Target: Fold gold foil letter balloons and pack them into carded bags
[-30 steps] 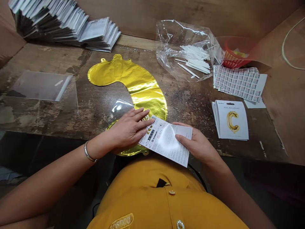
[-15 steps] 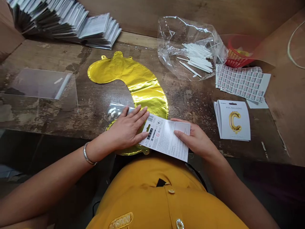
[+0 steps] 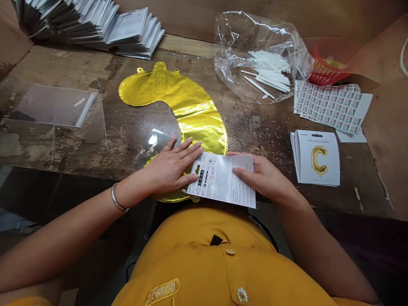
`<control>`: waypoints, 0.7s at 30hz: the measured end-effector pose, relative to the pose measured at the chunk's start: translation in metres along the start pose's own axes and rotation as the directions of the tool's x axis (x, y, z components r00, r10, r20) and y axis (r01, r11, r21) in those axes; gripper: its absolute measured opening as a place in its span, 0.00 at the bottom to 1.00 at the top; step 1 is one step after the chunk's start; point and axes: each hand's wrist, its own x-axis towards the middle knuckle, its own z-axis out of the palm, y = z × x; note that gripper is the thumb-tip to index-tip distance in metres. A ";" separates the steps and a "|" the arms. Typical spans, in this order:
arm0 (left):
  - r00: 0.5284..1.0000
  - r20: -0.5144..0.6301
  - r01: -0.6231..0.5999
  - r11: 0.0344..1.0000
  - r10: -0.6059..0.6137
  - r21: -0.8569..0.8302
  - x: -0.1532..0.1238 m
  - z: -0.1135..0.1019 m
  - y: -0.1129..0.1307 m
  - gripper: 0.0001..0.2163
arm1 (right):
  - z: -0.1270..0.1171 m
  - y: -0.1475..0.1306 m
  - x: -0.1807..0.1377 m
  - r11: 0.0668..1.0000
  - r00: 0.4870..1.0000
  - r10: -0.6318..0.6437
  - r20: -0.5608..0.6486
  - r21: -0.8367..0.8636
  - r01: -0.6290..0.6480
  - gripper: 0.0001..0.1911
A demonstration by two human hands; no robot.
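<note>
Two contacts on printed packaging card (image 3: 219, 180): gripped at one end by right hand (image 3: 267, 176), touched at other by open left hand (image 3: 170, 170), flat over gold foil balloon (image 3: 199, 108).

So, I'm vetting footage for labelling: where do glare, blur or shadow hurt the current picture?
In the head view, glare streaks the curved gold foil balloon; in that head view, the stacked white packets and red plastic basket look soft, and shadow darkens the space below the brown wooden table.
</note>
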 end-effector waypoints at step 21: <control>0.947 -0.039 0.318 0.948 -0.317 0.024 0.001 0.007 0.039 0.37 | 0.021 0.025 0.011 0.976 0.918 -0.208 -0.339 -0.126 0.175 0.19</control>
